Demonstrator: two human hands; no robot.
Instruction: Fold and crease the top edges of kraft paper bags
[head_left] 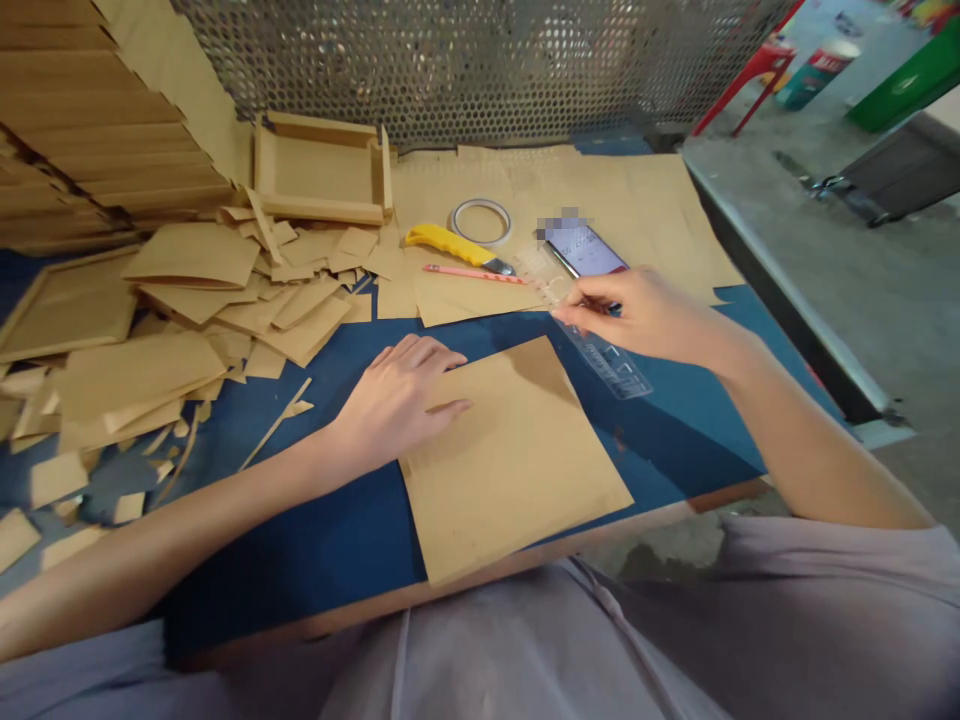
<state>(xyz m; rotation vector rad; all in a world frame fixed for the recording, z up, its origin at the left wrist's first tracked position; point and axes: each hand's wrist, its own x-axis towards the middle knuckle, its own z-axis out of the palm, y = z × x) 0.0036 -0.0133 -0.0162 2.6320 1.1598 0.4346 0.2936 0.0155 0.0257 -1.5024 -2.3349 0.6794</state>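
A square brown cardboard sheet point(517, 460) lies at the table's front edge. My left hand point(409, 400) rests on its upper left part, palm down with thumb and fingers apart. A clear plastic stencil ruler point(611, 365) lies slanted beyond the sheet's right corner. The fingertips of my right hand point(630, 310) are pinched together on the ruler's edge. Just past that hand is a phone point(585, 245) with its screen lit. To the left of the ruler are a pink pencil point(472, 273), a yellow utility knife point(457, 247) and a roll of tape point(481, 221).
Cardboard scraps point(285, 300) are heaped on the blue table point(315, 540) at the left. A shallow cardboard box point(322, 170) stands behind them, beside tall stacks of cardboard point(90, 120). A perforated metal panel point(450, 70) closes off the back. A red stool point(757, 75) stands on the floor at right.
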